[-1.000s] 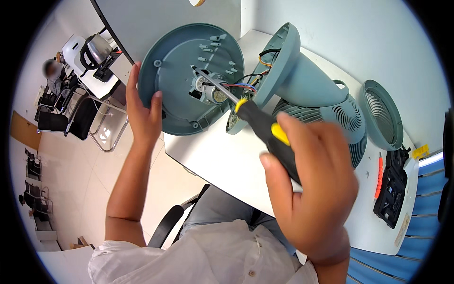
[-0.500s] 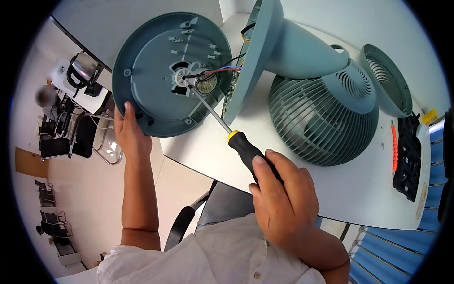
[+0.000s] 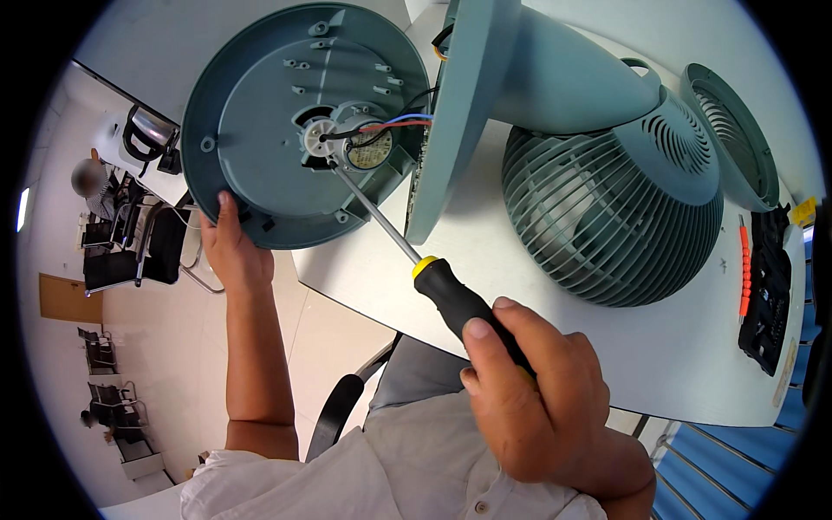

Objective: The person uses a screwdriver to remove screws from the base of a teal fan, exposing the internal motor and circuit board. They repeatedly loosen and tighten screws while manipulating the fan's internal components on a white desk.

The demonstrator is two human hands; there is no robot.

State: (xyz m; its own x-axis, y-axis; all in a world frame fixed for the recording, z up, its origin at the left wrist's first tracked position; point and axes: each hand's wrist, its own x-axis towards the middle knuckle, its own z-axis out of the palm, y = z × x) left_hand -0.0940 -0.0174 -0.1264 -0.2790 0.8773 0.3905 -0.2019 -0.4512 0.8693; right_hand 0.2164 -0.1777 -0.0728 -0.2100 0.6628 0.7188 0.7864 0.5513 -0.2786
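Screwdriver (image 3: 451, 295) is being gripped at lower centre by the right hand (image 3: 539, 390), fingers curled round its handle, its long axis being slanted toward the upper left, tip beside the motor (image 3: 371, 151). At upper left, the round base cover (image 3: 260, 165) is being clasped at its rim by the left hand (image 3: 238, 257), fingers partly hidden.

Shirt (image 3: 407, 468) pale off-white, cloth softly creased, seam running down front; small round button (image 3: 481, 507), tan-toned; left sleeve (image 3: 230, 475) short, loose, wide at hem, ending near elbow; right sleeve (image 3: 582, 506) same pale cloth, mostly out of view; trousers (image 3: 420, 373) plain grey, wrinkled at lap; left hand (image 3: 238, 256), right hand (image 3: 546, 394) both bare.
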